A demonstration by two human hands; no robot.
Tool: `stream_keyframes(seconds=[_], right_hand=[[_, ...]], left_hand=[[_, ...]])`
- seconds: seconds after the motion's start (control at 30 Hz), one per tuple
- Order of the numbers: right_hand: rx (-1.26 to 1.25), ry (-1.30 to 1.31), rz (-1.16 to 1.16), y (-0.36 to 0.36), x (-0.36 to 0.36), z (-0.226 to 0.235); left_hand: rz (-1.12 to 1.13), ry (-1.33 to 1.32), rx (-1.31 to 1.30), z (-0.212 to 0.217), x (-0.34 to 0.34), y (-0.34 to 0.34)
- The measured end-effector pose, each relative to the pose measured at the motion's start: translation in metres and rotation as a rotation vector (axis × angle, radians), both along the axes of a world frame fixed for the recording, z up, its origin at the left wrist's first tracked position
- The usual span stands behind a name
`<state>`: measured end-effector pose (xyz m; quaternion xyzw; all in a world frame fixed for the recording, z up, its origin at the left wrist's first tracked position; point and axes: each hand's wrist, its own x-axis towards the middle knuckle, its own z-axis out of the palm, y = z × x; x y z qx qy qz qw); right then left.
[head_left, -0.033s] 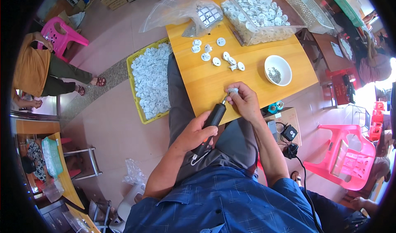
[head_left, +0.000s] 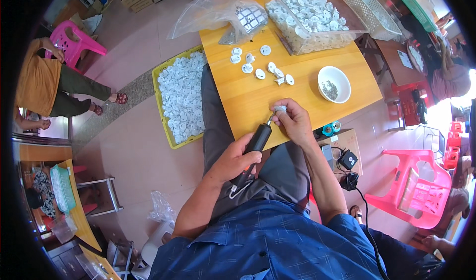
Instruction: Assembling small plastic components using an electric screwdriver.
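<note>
My left hand (head_left: 237,160) is wrapped round a black electric screwdriver (head_left: 257,143), whose bit points up and away from me. The fingers of my right hand (head_left: 294,120) pinch a small white plastic part (head_left: 280,108) at the tip of the bit, above the table's near edge. My fingers hide most of that part. Several round white plastic pieces (head_left: 260,74) lie loose on the yellow wooden table (head_left: 302,89) beyond my hands. To their right stands a white bowl (head_left: 339,73) with small metal screws (head_left: 329,89) at its bottom.
A clear bin (head_left: 317,41) heaped with white pieces and a plastic bag (head_left: 203,18) occupy the table's far side. On the floor at left sits a yellow crate (head_left: 174,144) full of white pieces. A pink chair (head_left: 421,191) stands at right. A person (head_left: 44,77) stands at far left.
</note>
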<state>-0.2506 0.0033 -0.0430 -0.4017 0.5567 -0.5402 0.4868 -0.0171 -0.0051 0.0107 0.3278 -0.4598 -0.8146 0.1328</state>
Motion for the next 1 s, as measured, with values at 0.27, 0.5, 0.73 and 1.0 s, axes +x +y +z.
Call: stream_keyframes(seconds=[0.27,0.5,0.73,1.0], right_hand=[[-0.018,0.001,-0.006,-0.0009,-0.0002,-0.0022],[0.004,0.002,-0.001,-0.0013,0.002,0.0034],[-0.001,0.005,-0.002,-0.0012,0.0009,0.0029],[-0.002,-0.022,0.001,-0.0011,0.0008,0.0015]], left_hand=[[-0.017,0.001,0.001,-0.0071,0.0011,-0.004],[-0.016,0.018,0.028,-0.0065,0.0017,-0.0075],[-0.023,0.014,0.027,-0.0053,0.0007,-0.0081],[-0.013,0.044,0.057,-0.0071,-0.0008,-0.0054]])
